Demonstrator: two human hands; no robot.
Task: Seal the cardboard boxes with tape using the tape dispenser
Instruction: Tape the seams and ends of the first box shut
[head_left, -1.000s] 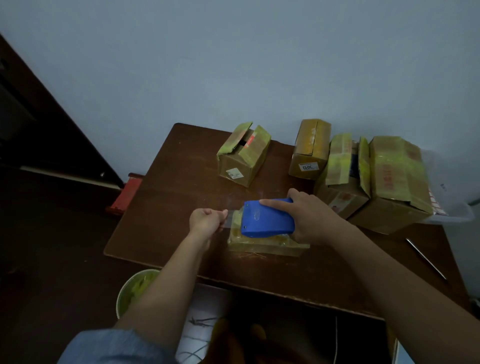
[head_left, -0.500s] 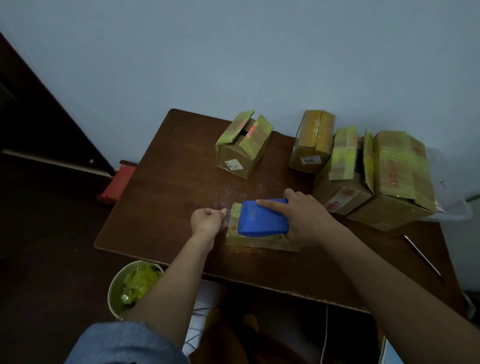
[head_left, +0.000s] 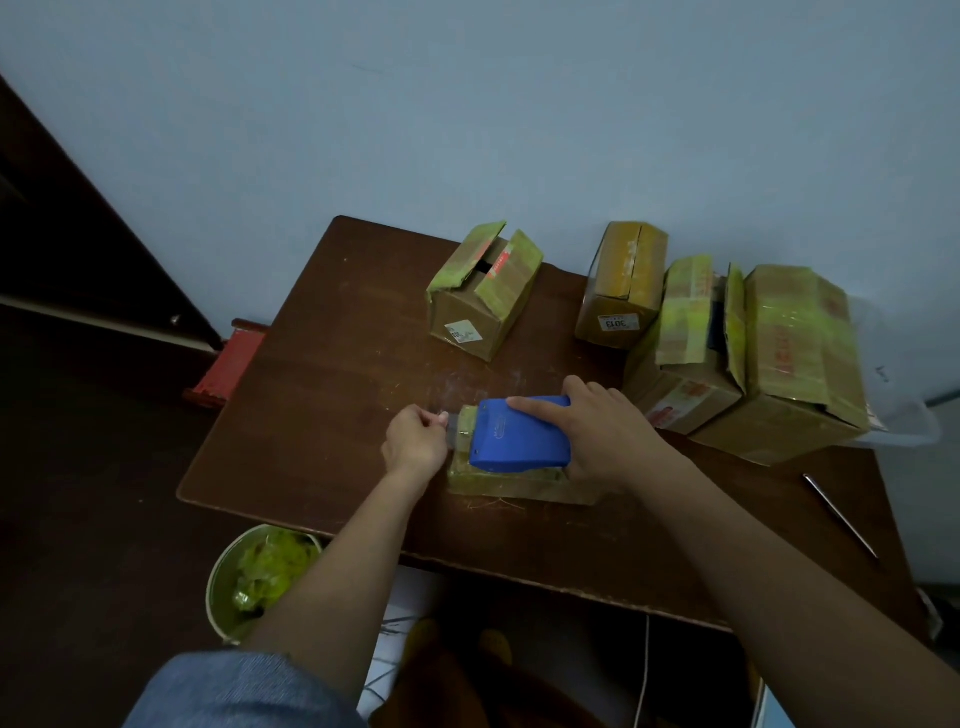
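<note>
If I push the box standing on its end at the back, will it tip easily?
Probably yes: the upright box is tall on a small base. It looks like light cardboard, so a high push would likely topple it. A low push may slide it on the smooth table.

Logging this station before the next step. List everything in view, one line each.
flat box: 1, tan, front centre of the table, under the dispenser
dispenser: 1, blue, on the flat box
tape: 1 strip, clear, at the dispenser's left end
boxes: 4, tan with yellow-green tape, back and right of the table
table: 1, dark brown, by the wall
rod: 1, metal, right of the table
bin: 1, holds yellow-green scraps, on the floor
left hand: fingers pinch the tape
right hand: grips the dispenser
</note>
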